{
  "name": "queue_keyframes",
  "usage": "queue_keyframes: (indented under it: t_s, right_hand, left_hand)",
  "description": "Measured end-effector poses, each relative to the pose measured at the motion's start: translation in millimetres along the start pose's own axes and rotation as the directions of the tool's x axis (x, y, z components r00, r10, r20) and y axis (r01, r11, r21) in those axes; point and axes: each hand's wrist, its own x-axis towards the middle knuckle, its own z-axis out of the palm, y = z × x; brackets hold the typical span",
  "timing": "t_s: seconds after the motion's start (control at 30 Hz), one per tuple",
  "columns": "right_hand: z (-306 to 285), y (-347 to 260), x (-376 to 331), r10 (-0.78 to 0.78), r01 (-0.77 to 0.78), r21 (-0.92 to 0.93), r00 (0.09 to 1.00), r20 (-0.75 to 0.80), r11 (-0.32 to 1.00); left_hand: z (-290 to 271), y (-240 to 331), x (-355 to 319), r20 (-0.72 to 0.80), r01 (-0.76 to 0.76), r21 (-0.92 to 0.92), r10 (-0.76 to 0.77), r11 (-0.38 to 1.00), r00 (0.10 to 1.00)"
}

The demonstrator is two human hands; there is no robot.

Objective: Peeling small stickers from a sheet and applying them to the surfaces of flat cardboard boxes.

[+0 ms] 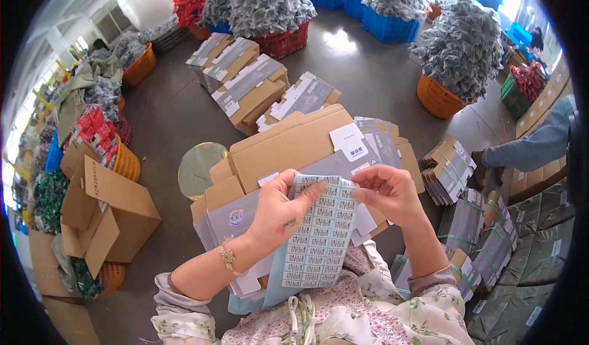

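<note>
My left hand (pixel 286 202) grips a sheet of stickers (pixel 322 237) by its upper left, thumb on the front. White stickers with small dark print cover the sheet in rows, and pale blue backing (pixel 277 277) shows at its side. At the upper right corner of the sheet, the thumb and forefinger of my right hand (pixel 391 191) pinch the edge; whether one sticker is lifted there I cannot make out. Under both hands lie flat brown and grey cartons (pixel 288 145), with a white printed card (pixel 353 141) on top.
Bundles of flattened cartons (pixel 245 78) lie on the floor ahead, with strapped bundles (pixel 451 167) at right. An open brown box (pixel 113 210) stands at left. Heaped orange baskets (pixel 438 96) and blue crates (pixel 389 26) stand farther off. Another person's leg (pixel 527 151) shows at right.
</note>
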Motion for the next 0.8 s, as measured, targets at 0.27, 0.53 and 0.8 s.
queue_keyframes:
  t_s: [0.27,0.53,0.8]
  right_hand:
    - [1.7,-1.8,1.2,0.088,-0.086,0.066,0.996,-0.019,0.994]
    - [-26.6,-14.8,12.7,-0.297,0.228,-0.423,0.950,-0.102,0.877]
    - [-51.6,4.2,41.2,-0.153,0.203,-0.869,0.977,0.149,0.451]
  left_hand:
    - [9.8,1.1,-0.9,0.063,-0.007,-0.034,0.009,0.999,0.998]
    - [6.9,-3.7,-6.2,0.042,0.061,0.154,-0.069,0.986,0.997]
    - [4.4,-16.4,-6.7,0.058,0.017,0.247,-0.032,0.969,0.998]
